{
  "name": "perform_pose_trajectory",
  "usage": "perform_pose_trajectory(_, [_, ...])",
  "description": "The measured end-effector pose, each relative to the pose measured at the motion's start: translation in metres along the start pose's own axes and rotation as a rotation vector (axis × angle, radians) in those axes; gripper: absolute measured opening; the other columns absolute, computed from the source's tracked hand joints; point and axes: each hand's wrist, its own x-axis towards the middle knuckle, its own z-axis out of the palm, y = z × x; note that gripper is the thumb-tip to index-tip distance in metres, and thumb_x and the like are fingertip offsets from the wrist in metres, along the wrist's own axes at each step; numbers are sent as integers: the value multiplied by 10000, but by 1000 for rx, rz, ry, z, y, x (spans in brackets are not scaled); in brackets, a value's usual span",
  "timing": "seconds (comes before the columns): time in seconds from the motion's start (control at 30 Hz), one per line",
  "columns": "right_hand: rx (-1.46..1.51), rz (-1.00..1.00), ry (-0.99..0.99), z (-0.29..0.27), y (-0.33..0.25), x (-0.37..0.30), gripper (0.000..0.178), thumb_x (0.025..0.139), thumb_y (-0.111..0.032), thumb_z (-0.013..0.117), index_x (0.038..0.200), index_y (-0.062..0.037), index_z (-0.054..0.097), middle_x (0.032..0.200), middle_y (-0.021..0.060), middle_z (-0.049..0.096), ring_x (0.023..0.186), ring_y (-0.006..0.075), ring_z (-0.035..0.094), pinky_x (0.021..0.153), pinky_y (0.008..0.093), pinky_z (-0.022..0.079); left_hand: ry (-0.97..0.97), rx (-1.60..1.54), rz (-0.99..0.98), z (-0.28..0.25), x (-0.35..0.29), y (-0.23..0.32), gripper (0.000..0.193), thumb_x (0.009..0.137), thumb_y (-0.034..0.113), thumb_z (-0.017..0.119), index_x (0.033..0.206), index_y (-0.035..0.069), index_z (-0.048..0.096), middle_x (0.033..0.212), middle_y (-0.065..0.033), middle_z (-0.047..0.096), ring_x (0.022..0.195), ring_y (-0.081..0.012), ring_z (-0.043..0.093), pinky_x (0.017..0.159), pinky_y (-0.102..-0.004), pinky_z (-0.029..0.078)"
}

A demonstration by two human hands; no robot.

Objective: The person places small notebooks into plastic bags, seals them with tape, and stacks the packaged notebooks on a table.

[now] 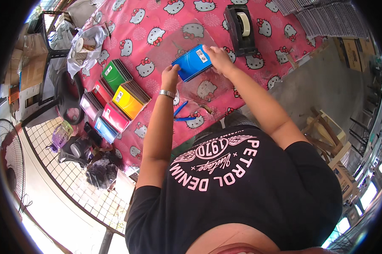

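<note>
Between my two hands is a blue spiral notebook (195,62) with a small white label, perhaps a short stack of them. My left hand (170,77) grips its left end, thumb on the cover. Around the upper right corner, my right hand (219,59) is closed on it. Under and around the notebook lies a clear plastic sheet or bag (206,88). A blue-handled tool (181,111), like small pliers or snips, rests nearer my body. To the left sit stacks of spiral notebooks: green (115,76), yellow (129,99), red (101,92), pink (115,117), lilac (90,106) and light blue (105,130).
A pink patterned cloth (153,55) covers the table. A black tape dispenser (241,31) stands beyond my right hand. At far left is a white plastic bag (83,59) with rolls. Stacked spiral-bound items (330,19) fill the far right. A wooden chair (328,131) stands right of me.
</note>
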Motion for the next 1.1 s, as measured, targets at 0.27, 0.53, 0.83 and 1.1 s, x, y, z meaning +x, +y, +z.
perform_pose_trajectory(0.27, [-166,-46,-86,15,30,20,693,882,-605,372,1099,15,595,1159,254,495,1122,353,454,967,415,365,102,-60,-54,23,-6,11,142,781,172,563,795,32,580,757,-36,516,672,-165,505,581,-330,439])
perform_pose_trajectory(0.53, [-93,-88,-106,13,27,12,649,878,-580,438,1151,-6,566,1144,220,471,1127,321,430,878,382,443,90,-78,-57,15,1,7,173,803,175,551,831,7,581,727,-40,500,681,-179,516,609,-342,453])
perform_pose_trajectory(0.83, [-161,-886,-7,18,61,-79,239,747,-256,684,866,-80,574,892,89,541,870,279,542,780,395,440,310,757,541,-25,-87,-52,263,757,241,699,903,36,623,867,-113,587,815,-268,567,731,-368,452])
perform_pose_trajectory(1.1, [-595,-1047,-459,66,53,-70,120,716,-187,630,752,-73,630,841,92,609,892,275,605,829,382,469,108,883,576,-55,-101,-114,170,748,189,703,820,66,610,815,-96,571,813,-305,540,738,-388,436])
